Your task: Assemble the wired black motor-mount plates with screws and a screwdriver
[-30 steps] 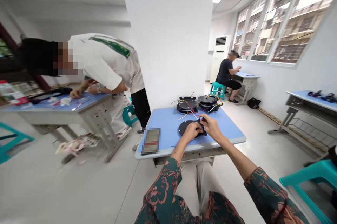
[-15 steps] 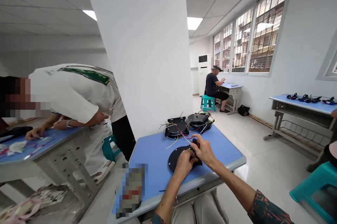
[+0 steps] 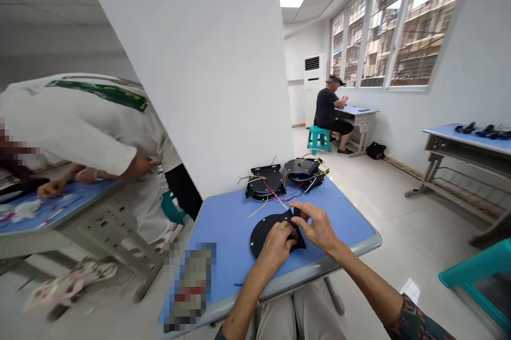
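A flat black housing (image 3: 259,234), rounded at one end and with small screws on its rim, lies on the blue desktop near me. My left hand (image 3: 276,243) rests over its middle, fingers curled and gripping it. At its far right edge my right hand (image 3: 319,225) is closed, thumb and forefinger bent around a small dark spot that I cannot make out. Just beyond lie similar black housings, one (image 3: 265,183) on the left and a stacked pair (image 3: 302,170) on the right, with red, yellow, white and black wires trailing from them.
A pixelated object (image 3: 190,289) lies at the desk's left front corner. A white pillar (image 3: 191,74) stands behind the desk. On the left a person in a white shirt (image 3: 75,122) bends over another desk. Farther back another person (image 3: 327,106) sits. A green stool (image 3: 479,263) stands at right.
The camera view has shifted, so the windows and far desks sit higher and farther right. Both hands stay at the black housing, with the right fingers slightly changed in pose.
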Available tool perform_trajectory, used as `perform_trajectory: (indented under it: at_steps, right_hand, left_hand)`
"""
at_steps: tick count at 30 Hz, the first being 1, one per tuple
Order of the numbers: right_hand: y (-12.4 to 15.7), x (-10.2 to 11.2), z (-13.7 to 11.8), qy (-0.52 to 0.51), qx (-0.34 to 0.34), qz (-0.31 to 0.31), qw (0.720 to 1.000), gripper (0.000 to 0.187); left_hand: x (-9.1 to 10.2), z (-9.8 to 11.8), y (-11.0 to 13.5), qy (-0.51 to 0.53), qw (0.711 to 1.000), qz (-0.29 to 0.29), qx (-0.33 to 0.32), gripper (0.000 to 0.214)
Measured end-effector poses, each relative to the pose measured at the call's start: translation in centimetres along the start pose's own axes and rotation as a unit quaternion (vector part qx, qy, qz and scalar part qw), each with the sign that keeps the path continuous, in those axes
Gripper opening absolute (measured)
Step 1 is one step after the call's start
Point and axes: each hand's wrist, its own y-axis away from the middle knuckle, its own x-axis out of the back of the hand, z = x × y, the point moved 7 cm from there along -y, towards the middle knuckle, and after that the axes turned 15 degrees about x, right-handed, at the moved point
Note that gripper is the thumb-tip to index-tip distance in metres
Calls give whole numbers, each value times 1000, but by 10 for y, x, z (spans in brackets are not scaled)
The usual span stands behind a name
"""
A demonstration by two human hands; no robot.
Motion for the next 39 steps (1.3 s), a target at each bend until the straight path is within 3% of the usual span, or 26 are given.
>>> perform_trajectory:
  at_steps: [5,11,14,18,21,24,28,31,34,39]
  right_hand:
    - [9,5,11,-11,-2,40,999,31]
    - [12,24,7,33,5,121,992,29]
    - [17,35,17,-1,-59,194,979,33]
    - [30,32,43,-96,-138,244,955,35]
    - [39,22,57,-115,-166,238,950,34]
    - [41,15,59,-123,-168,237,949,33]
    - [25,10,49,-95,-139,206,964,32]
    - [5,7,42,-22,-77,163,983,30]
    - [-13,0,43,35,-11,132,991,28]
    - [-25,-15,55,43,2,86,995,28]
  left_hand:
    - [-1,6,-1,-64,998,-4,-21,12]
    - [-10,16,0,-116,991,67,5,21]
    - [9,9,4,-54,991,114,36,21]
    - [56,-44,29,-43,963,198,178,23]
    - [72,-88,57,-137,927,195,288,28]
    - [68,-109,78,-200,909,174,321,34]
    - [54,-109,90,-219,912,171,303,34]
    - [52,-108,92,-197,920,177,290,29]
    - [57,-109,92,-171,926,185,281,29]
    - [76,-92,80,-115,932,244,241,25]
